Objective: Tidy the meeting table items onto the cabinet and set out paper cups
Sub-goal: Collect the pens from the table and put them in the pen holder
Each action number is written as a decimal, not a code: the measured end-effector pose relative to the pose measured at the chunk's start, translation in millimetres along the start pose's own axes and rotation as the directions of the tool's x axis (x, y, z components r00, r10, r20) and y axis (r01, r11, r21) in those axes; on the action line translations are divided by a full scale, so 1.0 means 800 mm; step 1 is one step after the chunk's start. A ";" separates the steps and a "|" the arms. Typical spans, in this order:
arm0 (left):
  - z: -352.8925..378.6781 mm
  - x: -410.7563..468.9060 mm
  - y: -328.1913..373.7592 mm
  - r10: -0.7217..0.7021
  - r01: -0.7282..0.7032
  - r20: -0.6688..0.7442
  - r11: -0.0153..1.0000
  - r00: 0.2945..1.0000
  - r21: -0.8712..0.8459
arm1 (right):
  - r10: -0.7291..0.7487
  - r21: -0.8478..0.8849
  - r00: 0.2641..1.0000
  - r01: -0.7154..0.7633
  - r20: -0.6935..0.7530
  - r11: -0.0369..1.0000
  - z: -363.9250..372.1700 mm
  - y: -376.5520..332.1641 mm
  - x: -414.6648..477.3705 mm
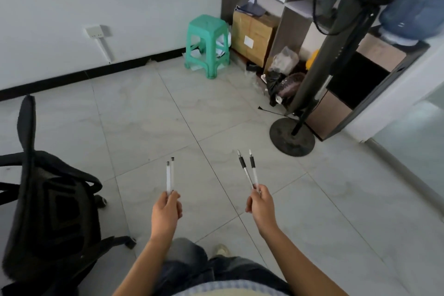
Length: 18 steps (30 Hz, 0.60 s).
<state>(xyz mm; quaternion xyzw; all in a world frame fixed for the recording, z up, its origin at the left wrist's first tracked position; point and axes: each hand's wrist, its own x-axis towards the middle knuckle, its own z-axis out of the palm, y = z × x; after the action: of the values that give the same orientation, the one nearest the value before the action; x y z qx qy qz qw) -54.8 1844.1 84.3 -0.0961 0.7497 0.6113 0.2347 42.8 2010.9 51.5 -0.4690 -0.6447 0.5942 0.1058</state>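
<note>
My left hand grips two clear-barrelled pens by their lower ends; they point up and away, side by side. My right hand pinches two more pens with black rubber grips near their tips, fanned slightly apart. Both hands are held out over the tiled floor, about a forearm's width apart. A cabinet with white drawers and open shelves stands at the back right. No meeting table or paper cups are in view.
A black office chair stands close at the left. A standing fan with a round base is ahead right, beside a water dispenser. A green plastic stool, cardboard boxes and bags sit by the wall.
</note>
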 end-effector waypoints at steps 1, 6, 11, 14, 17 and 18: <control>0.005 0.009 0.005 -0.010 0.010 -0.010 1.000 1.000 -0.006 | 0.018 -0.022 1.000 -0.017 0.024 1.000 0.008 -0.004 0.013; 0.011 0.091 0.032 -0.081 0.075 -0.119 0.996 0.990 -0.051 | 0.013 -0.121 0.989 0.005 0.146 0.993 0.050 -0.037 0.093; 0.018 0.209 0.082 -0.111 0.100 -0.141 0.991 0.984 -0.087 | 0.020 -0.141 0.987 0.002 0.158 0.990 0.100 -0.091 0.186; 0.021 0.297 0.137 -0.096 0.084 -0.138 0.992 0.986 -0.092 | 0.034 -0.147 0.990 -0.014 0.136 0.989 0.138 -0.135 0.242; 0.023 0.380 0.202 -0.051 0.037 -0.114 0.992 0.992 -0.122 | 0.002 -0.131 0.994 0.013 0.112 0.991 0.181 -0.190 0.296; 0.025 0.403 0.221 -0.033 0.021 -0.096 0.993 0.995 -0.119 | -0.013 -0.126 0.994 0.027 0.110 0.992 0.196 -0.206 0.312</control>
<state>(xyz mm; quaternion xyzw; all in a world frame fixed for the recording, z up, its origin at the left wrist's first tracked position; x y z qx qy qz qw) -407.2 1950.9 84.4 -0.1497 0.7215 0.6457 0.2001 -279.1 2112.8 46.7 -0.4354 -0.6909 0.5753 0.0464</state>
